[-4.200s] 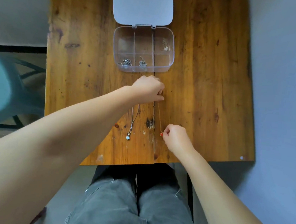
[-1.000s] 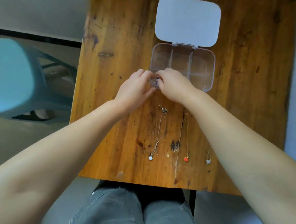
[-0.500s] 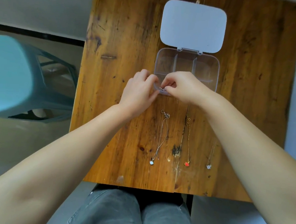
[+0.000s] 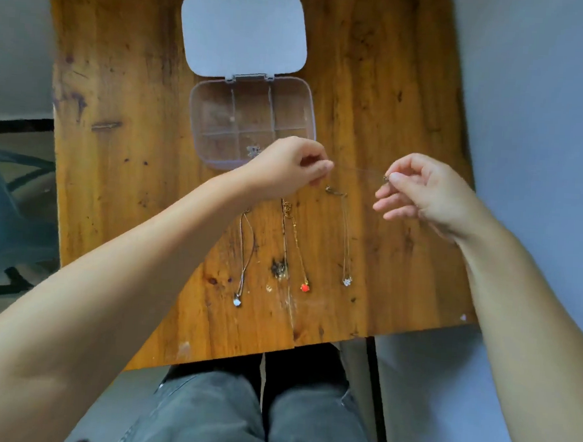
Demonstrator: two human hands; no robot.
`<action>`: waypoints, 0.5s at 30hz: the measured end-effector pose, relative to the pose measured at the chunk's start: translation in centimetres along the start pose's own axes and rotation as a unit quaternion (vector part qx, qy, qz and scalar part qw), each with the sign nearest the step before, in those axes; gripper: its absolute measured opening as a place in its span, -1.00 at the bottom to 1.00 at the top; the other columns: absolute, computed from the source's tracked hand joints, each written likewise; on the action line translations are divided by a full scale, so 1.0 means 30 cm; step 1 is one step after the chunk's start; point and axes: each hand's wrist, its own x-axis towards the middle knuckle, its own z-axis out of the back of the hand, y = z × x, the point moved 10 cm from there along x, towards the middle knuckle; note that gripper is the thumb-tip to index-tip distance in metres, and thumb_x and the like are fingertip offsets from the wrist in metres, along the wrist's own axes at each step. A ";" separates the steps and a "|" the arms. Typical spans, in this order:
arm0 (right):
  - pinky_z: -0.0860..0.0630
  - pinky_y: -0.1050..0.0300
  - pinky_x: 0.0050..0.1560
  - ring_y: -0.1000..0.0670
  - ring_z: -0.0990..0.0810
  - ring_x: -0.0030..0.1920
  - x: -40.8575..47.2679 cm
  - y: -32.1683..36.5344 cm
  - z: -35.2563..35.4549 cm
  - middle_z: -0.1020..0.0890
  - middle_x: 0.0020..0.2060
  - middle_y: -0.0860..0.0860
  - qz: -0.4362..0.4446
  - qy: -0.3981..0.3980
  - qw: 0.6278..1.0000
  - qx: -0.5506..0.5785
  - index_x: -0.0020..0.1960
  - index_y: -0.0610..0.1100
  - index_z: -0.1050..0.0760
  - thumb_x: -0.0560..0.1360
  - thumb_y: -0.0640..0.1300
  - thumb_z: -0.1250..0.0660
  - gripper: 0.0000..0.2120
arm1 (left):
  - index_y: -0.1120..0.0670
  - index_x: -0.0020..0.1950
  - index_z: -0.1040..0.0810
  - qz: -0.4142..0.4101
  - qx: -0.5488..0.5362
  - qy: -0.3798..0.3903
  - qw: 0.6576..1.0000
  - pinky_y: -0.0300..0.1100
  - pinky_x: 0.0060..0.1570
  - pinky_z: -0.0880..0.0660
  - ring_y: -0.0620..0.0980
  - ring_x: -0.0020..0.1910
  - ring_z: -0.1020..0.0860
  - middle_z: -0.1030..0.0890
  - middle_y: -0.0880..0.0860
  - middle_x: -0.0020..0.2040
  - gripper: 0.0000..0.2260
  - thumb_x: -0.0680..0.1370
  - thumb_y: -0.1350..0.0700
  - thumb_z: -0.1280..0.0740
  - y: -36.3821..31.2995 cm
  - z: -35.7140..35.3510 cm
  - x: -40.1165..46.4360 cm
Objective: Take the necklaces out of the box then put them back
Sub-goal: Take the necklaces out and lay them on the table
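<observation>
A clear plastic box [image 4: 309,100] with compartments sits open on the wooden table [image 4: 122,176], its lid [image 4: 243,33] flipped back. One small silver necklace [image 4: 253,151] lies bunched in a front compartment. A thin chain [image 4: 358,170] is stretched level between my left hand [image 4: 286,169] and my right hand [image 4: 421,191], both pinching its ends just in front of the box. Three necklaces lie straight on the table below: a silver one with a white pendant [image 4: 243,262], a gold one with a red pendant [image 4: 296,252], and one with a clear pendant [image 4: 346,244].
The table's near edge [image 4: 241,351] runs just above my knees in grey jeans [image 4: 237,415]. A teal stool [image 4: 6,224] stands on the floor to the left. A pale wall [image 4: 534,133] borders the table's right side.
Both hands were together at the box's front compartment; now they have pulled apart, drawing a thin chain out taut between them. The view has shifted a little.
</observation>
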 end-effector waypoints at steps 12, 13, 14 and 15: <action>-0.48 0.48 -0.17 0.17 -0.59 -0.16 -0.299 -0.405 -0.010 -0.59 -0.13 0.11 0.007 -0.148 0.987 -0.067 -0.09 0.05 -0.49 0.52 -0.22 -0.32 -0.84 | 0.04 -0.09 -0.54 -0.057 0.310 0.130 0.940 -0.07 -0.18 -0.44 0.09 -0.11 -0.53 -0.59 0.03 -0.10 -0.89 0.55 0.08 -0.23 -0.092 -0.325 0.293; -0.44 0.51 -0.15 0.18 -0.55 -0.13 -0.299 -0.410 -0.031 -0.57 -0.08 0.08 0.019 -0.154 0.983 -0.099 -0.05 -0.02 -0.51 0.52 -0.24 -0.32 -0.87 | 0.05 -0.06 -0.54 -0.065 0.316 0.128 0.938 -0.07 -0.14 -0.42 0.09 -0.08 -0.52 -0.59 0.04 -0.06 -0.88 0.55 0.11 -0.22 -0.105 -0.352 0.300; -0.40 0.52 -0.12 0.17 -0.52 -0.10 -0.297 -0.418 -0.052 -0.55 -0.04 0.04 0.028 -0.153 0.979 -0.128 -0.01 -0.09 -0.52 0.52 -0.26 -0.30 -0.90 | 0.06 -0.05 -0.54 -0.075 0.325 0.125 0.935 -0.08 -0.10 -0.37 0.09 -0.06 -0.51 -0.59 0.04 -0.02 -0.88 0.55 0.13 -0.21 -0.118 -0.380 0.304; -0.38 0.50 -0.09 0.13 -0.52 -0.08 -0.294 -0.429 -0.075 -0.55 -0.01 0.00 0.033 -0.147 0.976 -0.156 0.02 -0.15 -0.53 0.54 -0.27 -0.29 -0.90 | 0.07 -0.04 -0.54 -0.085 0.336 0.124 0.930 -0.07 -0.04 -0.34 0.09 -0.03 -0.50 -0.58 0.05 0.00 -0.87 0.55 0.15 -0.19 -0.127 -0.407 0.304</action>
